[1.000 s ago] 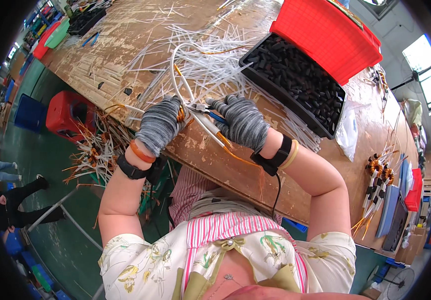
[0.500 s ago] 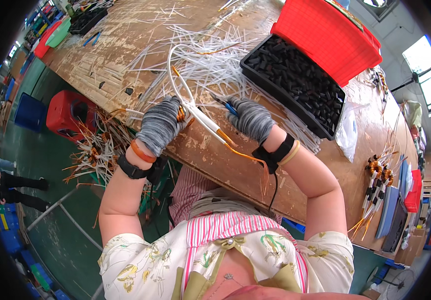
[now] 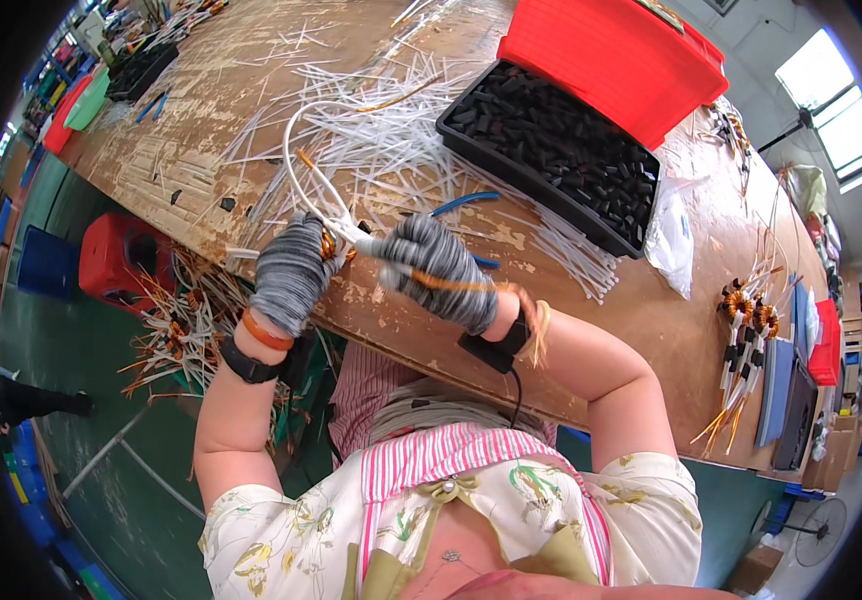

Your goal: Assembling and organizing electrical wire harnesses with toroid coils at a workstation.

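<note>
My left hand (image 3: 293, 272), in a grey knit glove, is closed around a copper-wound coil (image 3: 328, 246), which mostly hides behind the fingers. White sleeved wires (image 3: 311, 178) with bare copper-coloured ends loop up and away from it. Just to the right, my right hand (image 3: 436, 268), gloved alike, has its fingers closed on the white sleeved leads close to the coil. Their orange copper ends trail back over that hand and wrist, blurred. Beyond and beneath the right hand lies a blue-handled hand tool (image 3: 468, 203) on the table; its jaws are hidden.
Loose white sleeves (image 3: 381, 130) litter the wooden table (image 3: 191, 150). A black tray (image 3: 631, 240) of small black pieces stands at right, a red bin (image 3: 611, 60) behind it. Finished-looking coils (image 3: 746, 310) lie far right. A red stool (image 3: 116, 260) and wired coils (image 3: 186, 320) are left below.
My right hand has let go of the blue-handled tool, now on the table, and moved left onto the white leads. The leads' copper ends have swung over that hand. The view has shifted slightly.
</note>
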Motion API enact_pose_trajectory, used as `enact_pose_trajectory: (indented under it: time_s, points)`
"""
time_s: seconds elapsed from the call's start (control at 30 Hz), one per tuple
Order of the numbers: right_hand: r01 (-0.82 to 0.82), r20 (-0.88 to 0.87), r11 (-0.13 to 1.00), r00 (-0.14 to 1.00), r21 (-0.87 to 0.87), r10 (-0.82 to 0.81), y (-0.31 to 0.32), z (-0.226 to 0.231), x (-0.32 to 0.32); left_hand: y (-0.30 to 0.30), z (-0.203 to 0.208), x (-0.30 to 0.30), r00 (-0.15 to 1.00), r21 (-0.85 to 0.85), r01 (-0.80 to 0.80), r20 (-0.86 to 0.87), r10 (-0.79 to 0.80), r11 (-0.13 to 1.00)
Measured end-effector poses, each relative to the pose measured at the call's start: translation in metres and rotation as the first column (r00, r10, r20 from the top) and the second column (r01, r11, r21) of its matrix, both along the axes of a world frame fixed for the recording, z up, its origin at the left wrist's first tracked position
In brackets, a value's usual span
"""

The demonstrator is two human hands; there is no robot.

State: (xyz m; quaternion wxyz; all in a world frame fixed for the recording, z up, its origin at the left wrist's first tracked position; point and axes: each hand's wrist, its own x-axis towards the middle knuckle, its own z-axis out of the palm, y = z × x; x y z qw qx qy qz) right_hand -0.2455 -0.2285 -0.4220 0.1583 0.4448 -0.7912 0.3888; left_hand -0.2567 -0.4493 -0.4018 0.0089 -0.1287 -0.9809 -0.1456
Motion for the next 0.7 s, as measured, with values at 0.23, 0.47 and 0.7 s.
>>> enact_pose_trajectory:
  time_s: [0.23,0.47,0.7]
  points:
    - [0.344,0.614,0.514,0.331,-0.786,0.716,-0.017,-0.008,-0.006,0.025,0.012,0.059,0.965,-0.021,0.043,-0.258,-0.047,0.999]
    - [-0.057,0.840,0.863,0.204,-0.502,0.502,-0.035,0.040,0.004,0.044,0.012,0.096,0.946,-0.244,0.325,0.094,-0.312,0.913]
    - [0.175,0.723,0.702,0.177,-0.691,0.667,-0.012,0.070,0.009,0.012,0.013,0.071,0.900,0.456,0.339,0.097,-0.424,0.823]
